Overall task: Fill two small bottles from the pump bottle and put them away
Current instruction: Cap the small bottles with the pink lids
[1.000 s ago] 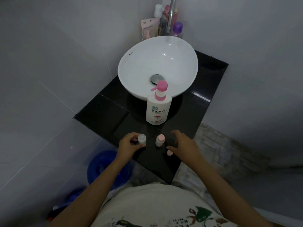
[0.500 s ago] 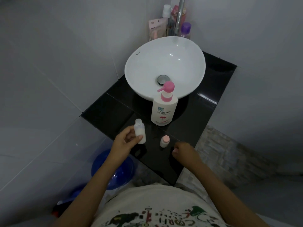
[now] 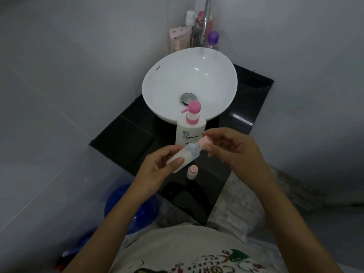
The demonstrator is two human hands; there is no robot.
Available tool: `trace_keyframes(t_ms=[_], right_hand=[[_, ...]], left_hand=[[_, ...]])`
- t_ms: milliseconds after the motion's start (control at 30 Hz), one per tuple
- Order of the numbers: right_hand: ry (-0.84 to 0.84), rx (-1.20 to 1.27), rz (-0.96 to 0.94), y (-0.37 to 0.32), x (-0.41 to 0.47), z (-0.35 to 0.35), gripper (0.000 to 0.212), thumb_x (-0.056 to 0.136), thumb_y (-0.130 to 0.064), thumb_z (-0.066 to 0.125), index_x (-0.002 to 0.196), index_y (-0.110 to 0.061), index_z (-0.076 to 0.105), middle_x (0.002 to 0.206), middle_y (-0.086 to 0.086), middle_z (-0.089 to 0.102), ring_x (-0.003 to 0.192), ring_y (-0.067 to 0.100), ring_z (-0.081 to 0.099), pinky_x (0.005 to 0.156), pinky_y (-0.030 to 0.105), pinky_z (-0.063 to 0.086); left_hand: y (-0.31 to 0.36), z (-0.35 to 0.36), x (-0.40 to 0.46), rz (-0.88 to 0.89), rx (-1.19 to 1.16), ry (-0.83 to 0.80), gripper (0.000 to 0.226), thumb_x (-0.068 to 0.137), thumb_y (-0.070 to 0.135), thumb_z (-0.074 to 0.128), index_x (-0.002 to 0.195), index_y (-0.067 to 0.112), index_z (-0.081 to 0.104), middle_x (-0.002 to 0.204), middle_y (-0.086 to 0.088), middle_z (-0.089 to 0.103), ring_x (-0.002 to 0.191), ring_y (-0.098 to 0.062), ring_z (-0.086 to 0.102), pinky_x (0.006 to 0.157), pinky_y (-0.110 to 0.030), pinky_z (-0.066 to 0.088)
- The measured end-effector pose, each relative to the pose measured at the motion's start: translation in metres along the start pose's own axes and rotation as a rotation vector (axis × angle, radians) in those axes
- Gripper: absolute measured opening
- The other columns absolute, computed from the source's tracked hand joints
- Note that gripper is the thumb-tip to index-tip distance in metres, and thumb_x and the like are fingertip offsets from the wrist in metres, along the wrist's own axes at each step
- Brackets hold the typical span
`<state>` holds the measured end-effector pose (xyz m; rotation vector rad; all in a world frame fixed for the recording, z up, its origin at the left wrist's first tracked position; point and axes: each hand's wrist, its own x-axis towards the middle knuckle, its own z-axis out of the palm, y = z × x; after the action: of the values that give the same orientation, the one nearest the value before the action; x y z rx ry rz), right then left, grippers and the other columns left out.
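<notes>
While the left hand (image 3: 157,166) grips the small bottle (image 3: 183,157) around its lower body, the bottle lies tilted, long axis running from about 8 o'clock at the base to 2 o'clock at the neck. Contents: whitish fill visible in the lower part, clear above. Pink cap (image 3: 204,141) sits at the neck end, pinched between the thumb and fingers (image 3: 208,148) of the right hand (image 3: 238,152). Cannot tell whether the cap is fully seated or only resting on the thread.

Key relation: cap and neck appear in line, cap at 2 o'clock from the left hand's grip, right hand approaching from 3 o'clock. Right hand alone is on the cap; left acts as the clamp.

Pose: both forearms reach in from 6 o'clock, hands raised above the worktop (image 3: 126,138), meeting just in front of the pump bottle (image 3: 189,133). Right wrist cocked, remaining fingers loosely fanned.

Second small bottle (image 3: 192,172) stands upright on the worktop, capped pink, below the held bottle at 6 o'clock, apart from both hands. Pump bottle stands at 12 o'clock, against the basin (image 3: 189,81).

Judgement: step in hand is closing the bottle; a twist about the 8-to-2 axis seems called for. Risk: cross-threading if the tilt shifts.
</notes>
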<state>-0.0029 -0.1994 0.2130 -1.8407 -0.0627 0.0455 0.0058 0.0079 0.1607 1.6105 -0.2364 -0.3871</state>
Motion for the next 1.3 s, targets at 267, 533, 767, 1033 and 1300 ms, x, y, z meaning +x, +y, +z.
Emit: trace_keyframes(t_ms=[267,533,767,1033,1300], right_hand=[[-0.115,-0.085,0.036,0.005,-0.008,-0.014,0.022,0.079,-0.022,0.071,0.101,-0.022,0.07,0.092,-0.004,0.074,0.074,0.01,0.069,0.073,0.022,0.057],[-0.125,-0.227,-0.027,0.001,-0.009,-0.019,0.033,0.081,-0.047,0.062,0.108,-0.027,0.061,0.083,-0.007,0.067,0.07,0.008,0.064,0.062,0.018,0.053],[-0.053,-0.232,-0.015,-0.003,-0.009,-0.012,0.031,0.071,-0.06,0.054,0.089,-0.037,0.064,0.071,-0.004,0.068,0.055,0.006,0.061,0.053,0.016,0.051],[-0.041,-0.222,-0.008,0.0,-0.011,-0.01,0.031,0.074,-0.06,0.054,0.086,-0.034,0.065,0.071,-0.006,0.068,0.053,0.005,0.061,0.053,0.017,0.051],[-0.022,-0.195,0.0,0.0,-0.013,-0.009,0.022,0.079,-0.051,0.059,0.082,-0.029,0.065,0.069,-0.004,0.067,0.049,0.005,0.059,0.051,0.017,0.051]], left_hand=[[0.004,0.007,-0.003,-0.039,-0.037,-0.031,0.039,0.081,0.034,0.056,0.116,0.02,0.064,0.112,0.002,0.068,0.104,-0.009,0.062,0.081,-0.02,0.052],[0.013,0.008,-0.001,-0.034,-0.005,-0.041,0.037,0.082,0.033,0.055,0.115,0.019,0.065,0.111,0.004,0.069,0.104,-0.007,0.062,0.086,-0.02,0.051],[0.018,0.005,-0.003,-0.016,-0.012,-0.025,0.032,0.081,0.034,0.055,0.11,0.026,0.066,0.104,0.019,0.071,0.099,0.0,0.063,0.082,-0.013,0.049],[0.024,0.007,-0.004,-0.008,-0.016,-0.042,0.029,0.081,0.034,0.054,0.107,0.029,0.065,0.101,0.023,0.07,0.098,0.003,0.062,0.078,-0.011,0.049],[0.026,0.01,-0.005,-0.007,-0.002,-0.044,0.028,0.081,0.035,0.055,0.106,0.031,0.064,0.099,0.026,0.069,0.099,0.004,0.061,0.077,-0.01,0.049]])
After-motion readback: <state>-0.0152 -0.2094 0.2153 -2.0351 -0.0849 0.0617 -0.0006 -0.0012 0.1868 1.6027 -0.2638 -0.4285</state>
